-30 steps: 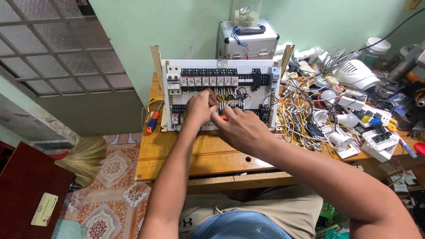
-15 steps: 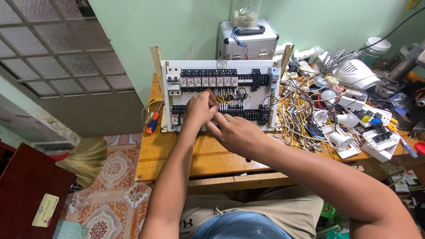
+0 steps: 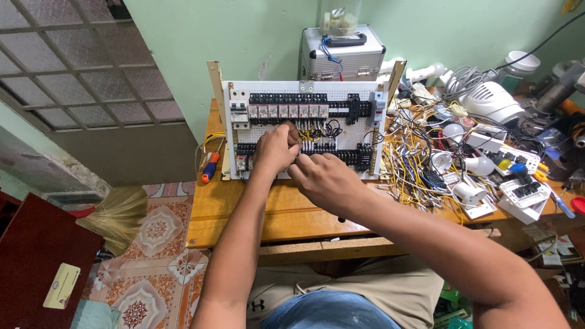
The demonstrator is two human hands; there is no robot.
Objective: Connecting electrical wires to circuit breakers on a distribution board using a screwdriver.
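At the middle of the wooden surface (image 3: 244,213), the white control panel (image 3: 304,129) stands tilted back against its frame, and both your hands meet at its lower terminal row. Your left hand (image 3: 275,149) curls its fingers onto the yellow and black wires (image 3: 317,133) there; whether that grip holds one, you cannot tell. Your right hand (image 3: 326,180) sits just beside it, fingertips pinched narrow at the same spot, what they hold hidden. An orange-handled screwdriver (image 3: 210,167) lies left of the panel.

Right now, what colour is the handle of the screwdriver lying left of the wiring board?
Orange and blue: the screwdriver handle shows best in the head view, beside the wiring board.
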